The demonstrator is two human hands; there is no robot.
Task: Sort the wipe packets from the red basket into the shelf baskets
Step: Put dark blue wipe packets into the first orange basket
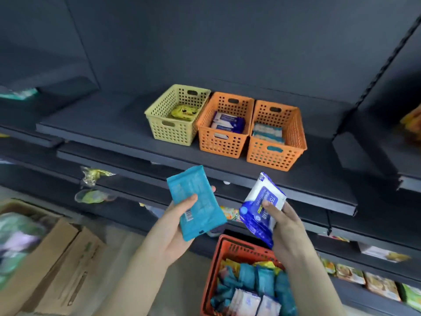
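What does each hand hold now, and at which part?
Left hand: teal wipe packet, gripped at its lower half. Right hand: blue-and-white wipe packet, gripped near its middle.

"75" on blue-white packet (253, 217)

A dark shelf (109, 124) carries three perforated baskets in a row. The middle orange basket (222, 145) serves as the mark. Close against its left side stands a yellow basket (173, 133), and close against its right a second orange basket (272, 157). Well below it, on the floor (129, 242), stands the red basket (210, 272). Far down to its left is a blurred cardboard box (57, 261), seemingly also on the floor. Down to its right, a lower shelf (355, 267) holds a row of packets (376, 285).
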